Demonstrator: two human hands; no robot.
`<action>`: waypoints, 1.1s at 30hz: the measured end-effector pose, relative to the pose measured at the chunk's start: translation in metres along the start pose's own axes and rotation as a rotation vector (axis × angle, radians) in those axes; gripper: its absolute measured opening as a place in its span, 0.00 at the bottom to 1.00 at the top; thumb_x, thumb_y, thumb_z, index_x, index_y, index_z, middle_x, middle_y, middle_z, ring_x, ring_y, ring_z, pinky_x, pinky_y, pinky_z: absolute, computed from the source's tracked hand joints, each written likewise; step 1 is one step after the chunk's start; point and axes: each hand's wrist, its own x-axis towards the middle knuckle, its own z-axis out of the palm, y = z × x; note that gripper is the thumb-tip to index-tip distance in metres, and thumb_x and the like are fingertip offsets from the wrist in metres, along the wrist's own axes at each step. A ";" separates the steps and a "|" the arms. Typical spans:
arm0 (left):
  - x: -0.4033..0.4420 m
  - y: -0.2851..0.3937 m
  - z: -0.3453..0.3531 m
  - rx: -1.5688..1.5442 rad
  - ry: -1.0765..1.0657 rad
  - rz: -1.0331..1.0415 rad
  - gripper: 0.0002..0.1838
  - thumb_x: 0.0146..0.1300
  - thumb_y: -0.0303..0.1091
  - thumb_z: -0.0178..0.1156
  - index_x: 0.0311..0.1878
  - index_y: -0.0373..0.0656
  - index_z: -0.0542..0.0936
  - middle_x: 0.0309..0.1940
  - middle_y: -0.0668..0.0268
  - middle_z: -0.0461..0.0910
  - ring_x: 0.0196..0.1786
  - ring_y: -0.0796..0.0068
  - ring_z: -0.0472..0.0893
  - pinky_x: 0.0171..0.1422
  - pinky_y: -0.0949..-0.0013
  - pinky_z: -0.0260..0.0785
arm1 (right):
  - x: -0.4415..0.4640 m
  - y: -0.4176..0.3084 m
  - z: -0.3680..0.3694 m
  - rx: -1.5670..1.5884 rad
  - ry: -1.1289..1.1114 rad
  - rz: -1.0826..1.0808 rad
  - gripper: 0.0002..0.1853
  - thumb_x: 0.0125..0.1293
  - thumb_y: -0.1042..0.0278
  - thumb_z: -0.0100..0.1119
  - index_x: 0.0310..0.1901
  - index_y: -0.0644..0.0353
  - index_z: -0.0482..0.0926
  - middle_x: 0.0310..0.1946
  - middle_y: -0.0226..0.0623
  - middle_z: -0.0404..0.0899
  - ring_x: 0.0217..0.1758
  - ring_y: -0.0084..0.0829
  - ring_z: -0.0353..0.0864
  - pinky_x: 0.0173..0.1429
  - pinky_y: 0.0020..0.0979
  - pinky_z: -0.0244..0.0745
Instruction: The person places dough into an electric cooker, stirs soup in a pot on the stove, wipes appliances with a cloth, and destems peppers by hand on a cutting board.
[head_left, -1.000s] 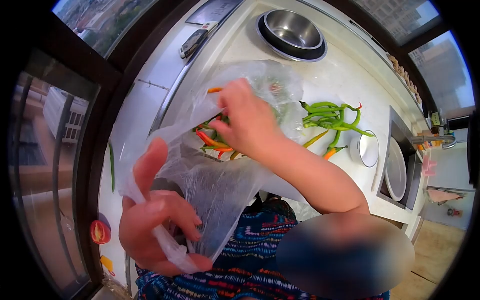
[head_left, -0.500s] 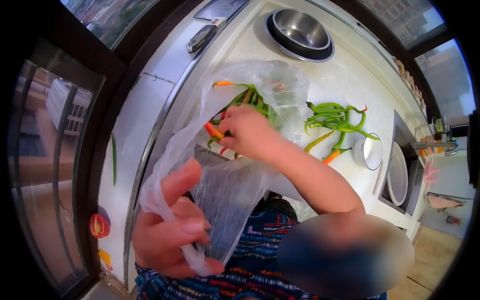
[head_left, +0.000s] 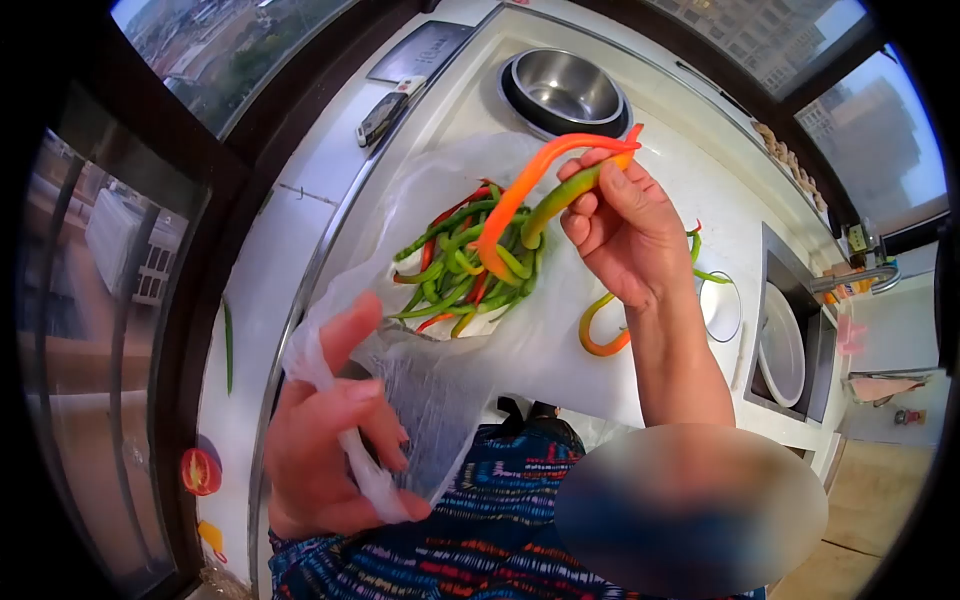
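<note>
My left hand (head_left: 325, 440) is hooked through the handle of a clear plastic bag (head_left: 425, 385) and holds its mouth open, fingers partly curled. Inside the bag lies a heap of green and red chili peppers (head_left: 440, 270). Above the counter, my right hand (head_left: 635, 225) pinches two long chili peppers (head_left: 520, 195), one orange-red and one green-yellow. They hang over the bag's right side. Behind my right forearm, more chili peppers (head_left: 600, 345) lie on the counter, partly hidden, beside a white cup (head_left: 722, 310).
Steel bowls (head_left: 568, 88) stand at the back of the counter (head_left: 460, 115). A sink (head_left: 812, 370) holding a white basin (head_left: 783, 345) is at the right. On the left ledge are a dark box-cutter-like object (head_left: 385, 115), a single green chili (head_left: 229, 345) and a cut tomato (head_left: 201, 471).
My right hand has come out of the bag and moved up and right with two chili peppers. My left hand still holds the bag, and its mouth now shows more peppers.
</note>
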 end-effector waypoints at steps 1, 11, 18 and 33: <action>0.002 0.000 0.002 -0.021 0.031 -0.042 0.37 0.40 0.37 0.73 0.55 0.41 0.67 0.60 0.36 0.56 0.20 0.86 0.72 0.32 0.80 0.67 | 0.000 -0.001 0.002 -0.003 -0.001 -0.010 0.08 0.63 0.72 0.50 0.41 0.66 0.73 0.37 0.42 0.77 0.29 0.22 0.79 0.35 0.23 0.78; 0.035 -0.021 0.019 0.024 0.103 -0.249 0.37 0.41 0.23 0.65 0.59 0.40 0.64 0.62 0.51 0.59 0.22 0.84 0.71 0.33 0.82 0.66 | -0.003 0.019 0.010 -0.117 0.007 0.068 0.04 0.57 0.75 0.52 0.35 0.63 0.73 0.33 0.39 0.78 0.24 0.20 0.75 0.33 0.20 0.74; 0.057 -0.073 0.026 0.612 0.052 -0.307 0.16 0.47 0.19 0.56 0.43 0.37 0.74 0.28 0.61 0.77 0.21 0.79 0.70 0.28 0.77 0.64 | -0.013 0.047 0.025 -0.648 -0.082 0.028 0.03 0.55 0.74 0.54 0.31 0.60 0.72 0.30 0.32 0.76 0.31 0.20 0.73 0.37 0.25 0.70; 0.035 -0.009 -0.007 -0.438 0.205 -0.078 0.24 0.43 0.49 0.69 0.29 0.41 0.70 0.16 0.63 0.72 0.16 0.79 0.69 0.22 0.83 0.63 | -0.010 0.079 0.009 -1.511 -0.119 -0.015 0.12 0.52 0.66 0.58 0.37 0.62 0.74 0.36 0.44 0.75 0.40 0.42 0.75 0.43 0.36 0.70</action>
